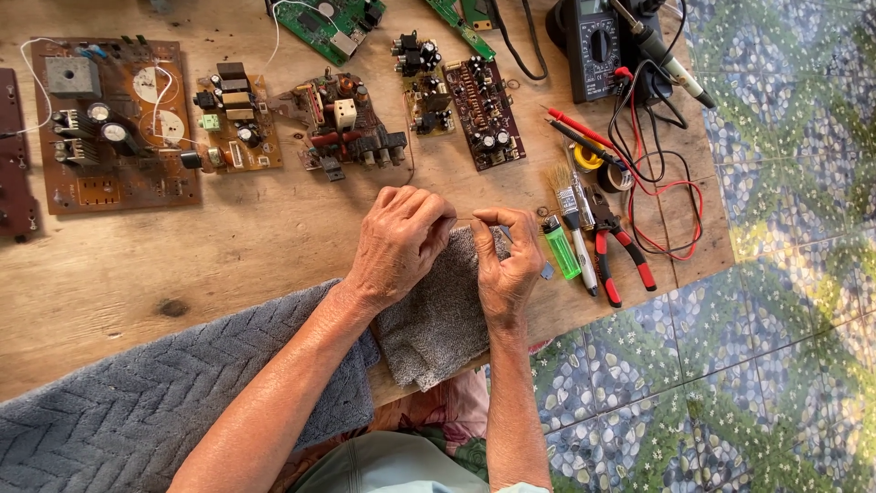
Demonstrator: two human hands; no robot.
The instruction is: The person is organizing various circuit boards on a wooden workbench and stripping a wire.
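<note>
- Thin wire (pixel 465 217): a fine, pale strand, held level between both hands at the centre of view; its long axis runs 9 to 3 o'clock. Too slight to tell its material for certain.
- Left hand (pixel 399 239): pinched on the wire's 9 o'clock end, fingertips turned toward 3 o'clock; back of the hand up.
- Right hand (pixel 507 260): pinched on the 3 o'clock end, thumb and forefinger closed on the strand. Both hands are equally near, each at one end, with only a short span showing between them.
- Grey towel (pixel 443 315): small, looped cloth lying directly under the hands and the wire, reaching toward 6 o'clock over the surface's edge.
- Wooden surface (pixel 246 242): bare plank top carrying everything listed.
- Green lighter (pixel 561 248): just beside the right hand, at its 3 o'clock.
- Red-handled pliers (pixel 616 242): beyond the lighter, with a small brush (pixel 566 194) between them.
- Circuit boards (pixel 342 123): several in a row at 12 o'clock, well apart from the hands; largest brown board (pixel 114 123) at 10 o'clock.
- Multimeter (pixel 598 46): at 1 o'clock, red and black leads trailing down.
- Grey mat (pixel 137 402): ribbed, at 8 o'clock under the left forearm.
</note>
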